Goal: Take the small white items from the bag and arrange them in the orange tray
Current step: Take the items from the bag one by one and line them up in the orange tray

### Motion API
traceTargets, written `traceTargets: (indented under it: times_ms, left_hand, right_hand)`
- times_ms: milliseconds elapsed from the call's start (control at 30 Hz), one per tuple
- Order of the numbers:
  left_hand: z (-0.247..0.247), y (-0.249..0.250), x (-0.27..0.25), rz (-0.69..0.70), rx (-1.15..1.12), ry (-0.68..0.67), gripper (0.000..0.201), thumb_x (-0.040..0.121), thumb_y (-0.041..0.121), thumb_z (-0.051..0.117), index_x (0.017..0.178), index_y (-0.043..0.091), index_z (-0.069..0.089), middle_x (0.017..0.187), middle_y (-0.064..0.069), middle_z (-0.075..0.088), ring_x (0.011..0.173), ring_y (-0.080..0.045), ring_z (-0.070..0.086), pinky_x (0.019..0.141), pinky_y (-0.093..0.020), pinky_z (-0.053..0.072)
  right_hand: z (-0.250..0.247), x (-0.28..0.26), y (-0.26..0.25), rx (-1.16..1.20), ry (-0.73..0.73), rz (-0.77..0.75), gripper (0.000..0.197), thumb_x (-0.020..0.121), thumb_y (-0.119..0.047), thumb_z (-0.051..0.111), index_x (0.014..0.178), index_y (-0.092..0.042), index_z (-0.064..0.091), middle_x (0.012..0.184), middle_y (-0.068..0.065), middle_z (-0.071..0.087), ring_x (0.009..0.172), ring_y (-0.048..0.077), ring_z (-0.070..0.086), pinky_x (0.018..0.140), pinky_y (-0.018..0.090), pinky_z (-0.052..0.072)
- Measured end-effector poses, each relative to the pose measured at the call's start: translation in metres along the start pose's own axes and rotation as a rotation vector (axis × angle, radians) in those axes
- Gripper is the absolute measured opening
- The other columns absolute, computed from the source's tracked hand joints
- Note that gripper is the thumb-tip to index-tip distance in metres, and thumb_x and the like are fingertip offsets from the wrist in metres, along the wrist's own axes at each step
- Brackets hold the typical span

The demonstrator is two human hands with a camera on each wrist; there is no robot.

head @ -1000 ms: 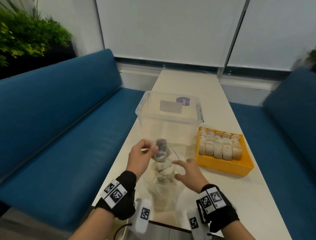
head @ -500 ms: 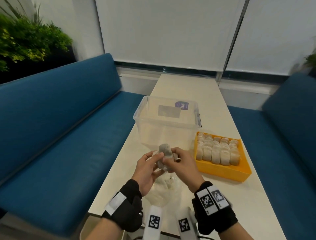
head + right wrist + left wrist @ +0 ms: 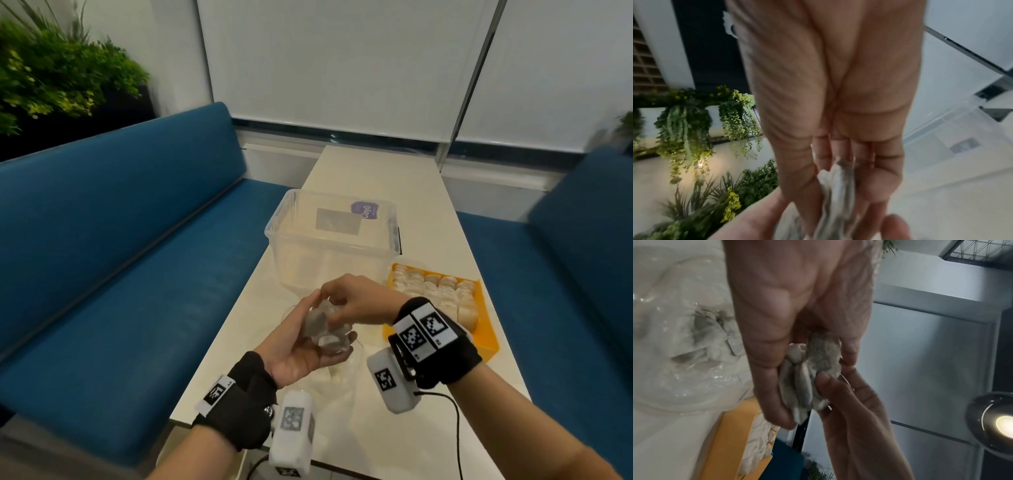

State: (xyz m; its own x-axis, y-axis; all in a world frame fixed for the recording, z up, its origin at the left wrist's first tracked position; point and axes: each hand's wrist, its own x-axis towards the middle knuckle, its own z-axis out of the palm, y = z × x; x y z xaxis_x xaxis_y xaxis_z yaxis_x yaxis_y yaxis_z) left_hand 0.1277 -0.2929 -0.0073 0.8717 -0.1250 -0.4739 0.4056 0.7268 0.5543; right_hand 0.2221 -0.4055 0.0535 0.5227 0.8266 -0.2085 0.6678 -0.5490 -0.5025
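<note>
Several small white-grey items (image 3: 317, 323) lie stacked in my upturned left hand (image 3: 329, 322), whose thumb and fingers curl round them just above the clear plastic bag (image 3: 329, 377). My right hand (image 3: 334, 310) reaches in from the right and pinches the top of the same cluster. In the left wrist view the items (image 3: 818, 356) sit between my thumb and fingers, with a right fingertip (image 3: 828, 382) pressing on them. The right wrist view has my fingers closed on one item (image 3: 840, 175). The orange tray (image 3: 486, 342) at the right holds rows of white items.
A clear plastic box (image 3: 329, 246) stands on the white table (image 3: 394, 178) just beyond my hands, left of the tray. Blue benches (image 3: 120, 257) run along both sides of the table. Plants (image 3: 51, 75) stand at the far left.
My left hand has turned palm up with the items in it. The right hand left the bag and closed on the cluster. Both hands rose slightly above the bag.
</note>
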Motion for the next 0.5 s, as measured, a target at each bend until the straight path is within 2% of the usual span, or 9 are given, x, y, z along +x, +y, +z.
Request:
traceTargets:
  times_ms: [67, 133, 200, 267, 300, 400, 500]
  left_hand:
    - [0.002, -0.001, 0.003, 0.024, -0.086, 0.027, 0.051, 0.088, 0.041, 0.064, 0.119, 0.001, 0.06, 0.104, -0.022, 0.065, 0.093, -0.032, 0.067, 0.087, -0.042, 0.054]
    - [0.002, -0.001, 0.006, 0.063, -0.162, 0.063, 0.051, 0.088, 0.036, 0.064, 0.12, -0.003, 0.057, 0.101, -0.023, 0.066, 0.091, -0.031, 0.067, 0.085, -0.042, 0.056]
    - [0.002, 0.0, 0.011, 0.103, -0.198, 0.091, 0.051, 0.088, 0.033, 0.064, 0.121, -0.006, 0.056, 0.102, -0.024, 0.066, 0.092, -0.031, 0.066, 0.084, -0.042, 0.058]
    - [0.004, 0.0, 0.016, 0.147, -0.224, 0.116, 0.047, 0.09, 0.03, 0.063, 0.121, -0.005, 0.057, 0.103, -0.025, 0.065, 0.093, -0.032, 0.065, 0.081, -0.042, 0.059]
    - [0.005, -0.001, 0.018, 0.169, -0.227, 0.123, 0.044, 0.091, 0.03, 0.062, 0.12, -0.004, 0.058, 0.102, -0.024, 0.066, 0.093, -0.031, 0.065, 0.08, -0.042, 0.059]
    - [0.011, -0.005, 0.022, 0.231, -0.21, 0.128, 0.033, 0.094, 0.028, 0.058, 0.113, 0.001, 0.065, 0.105, -0.023, 0.068, 0.094, -0.032, 0.067, 0.079, -0.042, 0.06]
    - [0.016, -0.01, 0.026, 0.262, -0.173, 0.121, 0.028, 0.095, 0.025, 0.056, 0.111, 0.005, 0.067, 0.102, -0.021, 0.072, 0.089, -0.03, 0.071, 0.087, -0.045, 0.055]
  right_hand:
    - [-0.003, 0.001, 0.004, 0.035, 0.097, 0.012, 0.033, 0.075, -0.019, 0.072, 0.107, -0.021, 0.064, 0.083, -0.01, 0.058, 0.074, 0.008, 0.055, 0.062, 0.015, 0.042]
    - [-0.004, -0.002, 0.008, 0.106, 0.263, 0.02, 0.029, 0.078, -0.018, 0.07, 0.106, -0.021, 0.063, 0.096, -0.003, 0.061, 0.078, 0.01, 0.058, 0.068, 0.017, 0.044]
    - [-0.003, -0.007, 0.011, 0.116, 0.472, 0.026, 0.018, 0.082, -0.016, 0.066, 0.099, -0.018, 0.064, 0.095, -0.001, 0.061, 0.076, 0.011, 0.057, 0.068, 0.017, 0.041]
    - [0.0, -0.011, 0.012, 0.127, 0.602, 0.048, 0.006, 0.083, -0.016, 0.064, 0.088, -0.018, 0.065, 0.086, -0.003, 0.062, 0.069, 0.004, 0.053, 0.064, 0.014, 0.038]
    - [0.002, -0.013, 0.013, 0.132, 0.614, 0.067, 0.002, 0.083, -0.019, 0.065, 0.084, -0.017, 0.065, 0.081, -0.004, 0.063, 0.068, 0.003, 0.052, 0.062, 0.014, 0.037]
    - [0.013, -0.012, 0.015, 0.146, 0.538, 0.14, 0.014, 0.082, -0.029, 0.067, 0.081, -0.016, 0.067, 0.076, -0.004, 0.063, 0.07, 0.008, 0.054, 0.057, 0.014, 0.036]
    - [0.019, -0.008, 0.016, 0.141, 0.5, 0.143, 0.012, 0.082, -0.025, 0.067, 0.083, -0.013, 0.068, 0.076, -0.005, 0.061, 0.073, 0.009, 0.055, 0.056, 0.009, 0.036]
